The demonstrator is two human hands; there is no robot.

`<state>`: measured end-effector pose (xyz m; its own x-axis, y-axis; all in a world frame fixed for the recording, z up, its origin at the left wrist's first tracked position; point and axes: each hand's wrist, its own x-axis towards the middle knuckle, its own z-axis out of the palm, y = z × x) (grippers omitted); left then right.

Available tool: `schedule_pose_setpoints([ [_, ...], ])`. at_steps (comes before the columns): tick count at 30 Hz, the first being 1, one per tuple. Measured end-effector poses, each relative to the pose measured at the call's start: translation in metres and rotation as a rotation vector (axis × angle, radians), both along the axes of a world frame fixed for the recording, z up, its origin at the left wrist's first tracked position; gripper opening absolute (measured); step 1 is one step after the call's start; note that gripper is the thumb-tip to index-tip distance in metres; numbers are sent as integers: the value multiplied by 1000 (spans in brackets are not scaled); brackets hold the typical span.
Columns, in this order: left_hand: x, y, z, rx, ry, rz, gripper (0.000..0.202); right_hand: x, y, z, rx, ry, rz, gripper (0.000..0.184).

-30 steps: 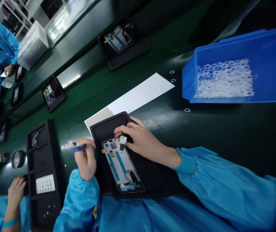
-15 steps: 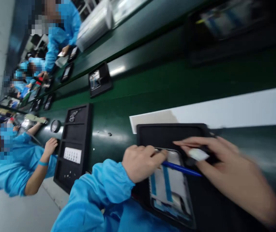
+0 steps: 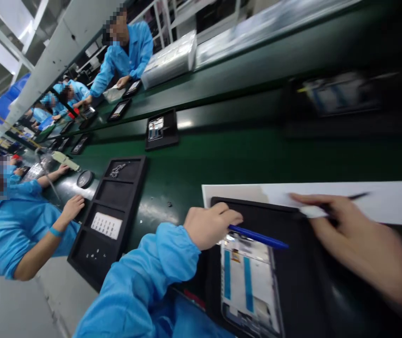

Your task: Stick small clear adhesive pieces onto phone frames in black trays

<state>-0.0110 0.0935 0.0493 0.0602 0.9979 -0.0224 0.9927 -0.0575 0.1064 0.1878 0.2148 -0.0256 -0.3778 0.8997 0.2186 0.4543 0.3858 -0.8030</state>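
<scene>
My left hand [image 3: 210, 225] is closed around a blue pen-like tool [image 3: 257, 237] that points right over a phone frame [image 3: 248, 281]. The frame, white with two blue strips, lies in a black tray [image 3: 292, 263] in front of me. My right hand [image 3: 359, 244] is blurred by motion at the tray's far right corner, over a white sheet [image 3: 391, 202]. Its fingers pinch a thin dark stick [image 3: 358, 195], and one fingertip wears a white cot.
A black compartment tray [image 3: 107, 216] with small parts and a white label sheet stands to the left. A co-worker's hand [image 3: 71, 206] rests beside it. On the green conveyor [image 3: 222, 155], another black tray with a phone frame [image 3: 160, 129] sits farther back. More workers in blue stand along the line.
The camera has swung left and up. My right hand lifted off the phone frame and moved to the tray's far right corner. My left hand brought the blue tool over the frame.
</scene>
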Motion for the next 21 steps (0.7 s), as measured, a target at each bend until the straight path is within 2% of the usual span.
schedule_pose_setpoints([
  [1, 0, -1, 2, 15, -20, 8, 30, -4, -2, 9, -30, -83, -57, 29],
  [3, 0, 0, 4, 48, -41, 57, 32, -12, -6, 24, -37, -98, -73, 28],
  [5, -2, 6, 5, 37, -19, 128, 40, -19, -8, 31, -14, -93, -91, 29],
  [8, -2, 17, 7, -71, 44, 145, 39, -24, -8, 30, 5, -34, -115, 26],
  [12, 2, 23, 15, -177, 51, 49, 34, -28, -10, 24, 16, 79, -149, 22],
  [16, 9, 32, 18, -138, 6, 29, 31, -32, -13, 28, 20, 191, -209, 15],
  [19, 13, 49, 13, -105, -7, 16, 41, -29, -12, 38, -47, 387, -279, 35],
  [21, 14, 58, 9, -143, 6, -15, 44, -24, -9, 45, -154, 515, -270, 49],
])
